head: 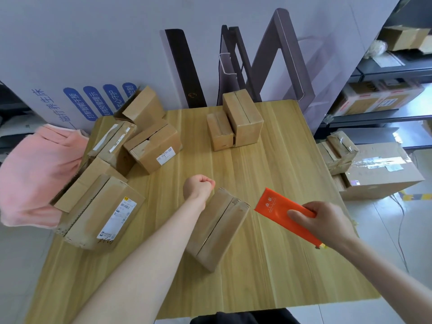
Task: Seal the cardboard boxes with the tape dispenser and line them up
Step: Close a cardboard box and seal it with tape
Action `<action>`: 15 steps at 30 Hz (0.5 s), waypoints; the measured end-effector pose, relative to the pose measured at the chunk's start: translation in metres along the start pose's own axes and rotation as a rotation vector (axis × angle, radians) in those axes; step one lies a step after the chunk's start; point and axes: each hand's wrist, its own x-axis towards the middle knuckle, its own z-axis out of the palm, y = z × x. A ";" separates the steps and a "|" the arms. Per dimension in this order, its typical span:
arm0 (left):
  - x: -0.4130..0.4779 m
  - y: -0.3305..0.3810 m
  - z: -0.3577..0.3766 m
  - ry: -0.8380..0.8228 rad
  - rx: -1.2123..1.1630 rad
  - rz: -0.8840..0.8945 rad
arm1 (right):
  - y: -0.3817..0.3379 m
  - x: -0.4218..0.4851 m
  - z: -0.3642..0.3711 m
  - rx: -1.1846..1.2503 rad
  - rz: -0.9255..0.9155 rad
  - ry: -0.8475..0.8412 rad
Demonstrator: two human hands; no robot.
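Presently the left hand [198, 187] is clenched in a fist with nothing in it, poised over the far end of the box [219, 228] that lies nearest on the desk [280, 265]. Its forearm crosses the box's left edge; whether the fist touches the cardboard I cannot tell. The right hand [325, 223] grips an orange dispenser [275, 206] by its near end, in the air just right of the box, with the far tip pointing toward the box's top corner. The box lies askew, flaps folded shut with a seam down the middle; whether tape already covers that seam is unclear. At the far side of the desk a pair [243, 118] of closed boxes stands touching side by side, which looks like the start of the row. On the left is a heap [152, 146] of more boxes, some with flaps gaping, beside a pink cloth [35, 171]. The step in hand seems to be sealing the near box. The next move calls for the left hand to hold the flaps flat while the dispenser comes down on one end of the seam and is drawn along it, then the box set beside the pair
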 end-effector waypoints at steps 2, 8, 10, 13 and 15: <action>0.004 -0.006 0.005 0.014 0.030 0.003 | 0.004 0.007 0.008 -0.007 0.028 -0.029; 0.013 -0.019 0.017 0.051 0.086 0.013 | 0.015 0.021 0.026 -0.066 0.094 -0.073; 0.015 -0.024 0.020 0.056 0.081 0.000 | 0.017 0.025 0.031 -0.080 0.107 -0.079; 0.016 -0.029 0.023 0.074 0.054 -0.022 | 0.017 0.031 0.038 -0.096 0.114 -0.086; 0.016 -0.031 0.023 0.094 0.024 -0.035 | 0.012 0.034 0.043 -0.130 0.115 -0.087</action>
